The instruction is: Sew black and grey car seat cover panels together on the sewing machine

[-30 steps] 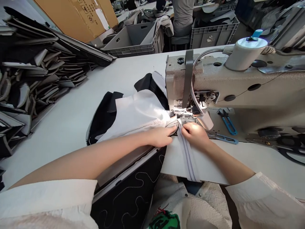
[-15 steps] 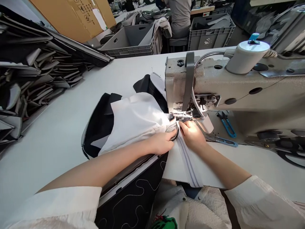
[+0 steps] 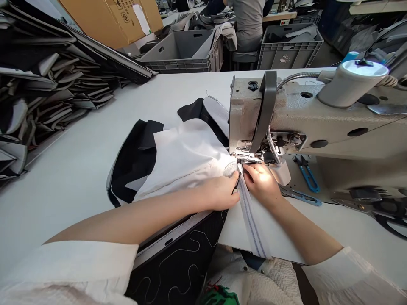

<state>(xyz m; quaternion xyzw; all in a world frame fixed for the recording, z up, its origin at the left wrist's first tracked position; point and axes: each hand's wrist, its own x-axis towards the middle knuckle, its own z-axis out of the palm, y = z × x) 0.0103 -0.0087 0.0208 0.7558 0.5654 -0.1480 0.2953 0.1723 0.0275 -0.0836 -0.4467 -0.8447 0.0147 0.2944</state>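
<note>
At the sewing machine's presser foot (image 3: 249, 159), a black-and-white fabric piece (image 3: 187, 148) meets a long white zipper tape (image 3: 251, 216) with bluish lines. My left hand (image 3: 224, 192) is closed on the fabric's near edge, just left of the tape, thumb and fingers pinching it. To the tape's right, my right hand (image 3: 262, 182) has its fingertips pressed together at the tape's edge beside the foot. The tape runs down over the table's front edge. Below my left forearm hangs a black panel (image 3: 178, 258) with wavy pale stitching.
Two blue-handled thread snips (image 3: 307, 173) lie under the machine arm (image 3: 318, 114); a white thread cone (image 3: 352, 84) stands on top. Stacked dark pieces (image 3: 54, 93) fill the left side. Behind are grey crates (image 3: 181, 51), a cardboard box (image 3: 117, 21) and a seated person (image 3: 248, 21).
The whole view has shifted, so the machine appears farther right. My left hand has drawn its fingers in around the fabric edge. My right hand stays by the presser foot.
</note>
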